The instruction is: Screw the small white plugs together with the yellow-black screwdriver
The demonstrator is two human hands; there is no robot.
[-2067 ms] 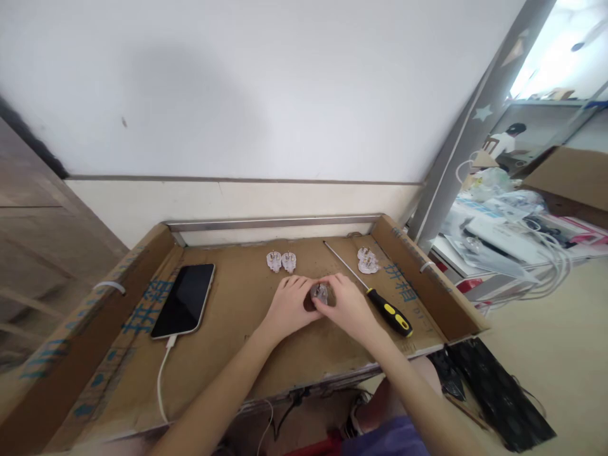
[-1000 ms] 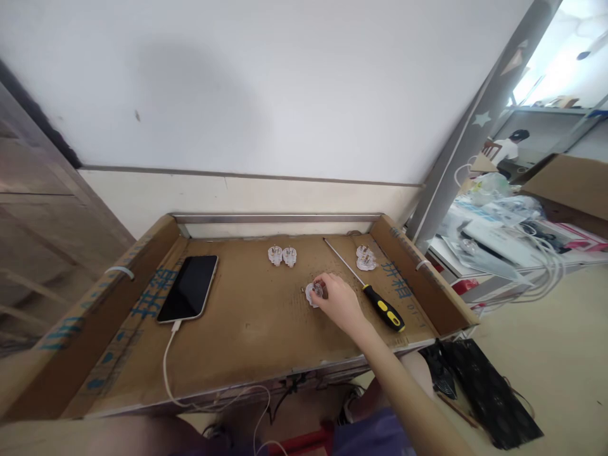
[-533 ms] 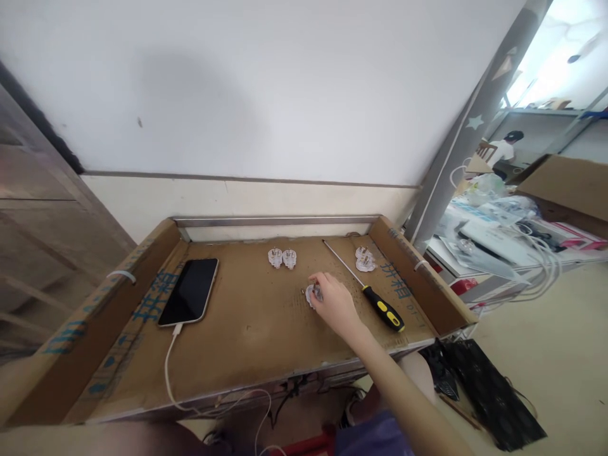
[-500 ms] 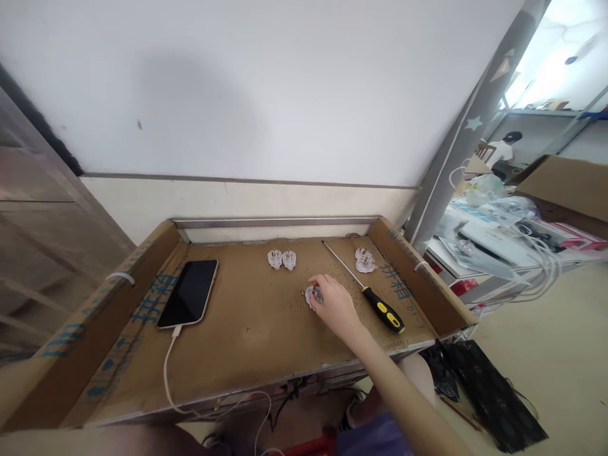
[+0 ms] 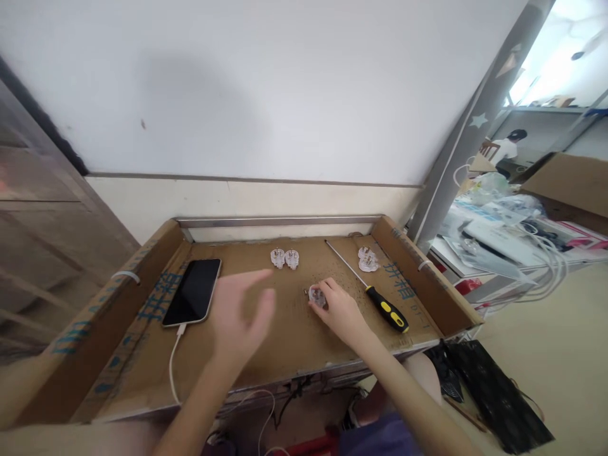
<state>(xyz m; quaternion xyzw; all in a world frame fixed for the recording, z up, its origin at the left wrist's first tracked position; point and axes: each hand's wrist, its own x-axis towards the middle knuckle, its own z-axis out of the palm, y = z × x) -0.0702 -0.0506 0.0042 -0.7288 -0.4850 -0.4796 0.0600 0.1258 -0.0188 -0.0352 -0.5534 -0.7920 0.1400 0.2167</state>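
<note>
- centrally, a small clear plastic plug part with metal pins is seen lying on the brown cardboard tray, a little right of the tray's middle.
- the plug part is pinched at its right side by the fingertips of the right hand, which rests on the tray floor with its fingers curled round the piece.
- the left hand is held above the tray, left of the plug part and apart from it; its fingers are spread and blurred, and nothing is held in it.
- a long screwdriver with a black and yellow handle is laid just right of the right hand, its thin metal shaft pointing toward the far left.
- a pair of similar clear plug pieces is placed side by side near the tray's far edge, beyond the plug part.
- another clear plug piece is seen near the far right corner, beyond the screwdriver's shaft.
- a black smartphone in a pale case is laid face up on the left half of the tray, with a white charging cable plugged into its near end and trailed over the front edge.
- blue printed characters are carried on the tray's raised cardboard side flaps.
- a plain white wall is seen behind the tray, and a cluttered table of white cables and boxes to the right.
</note>
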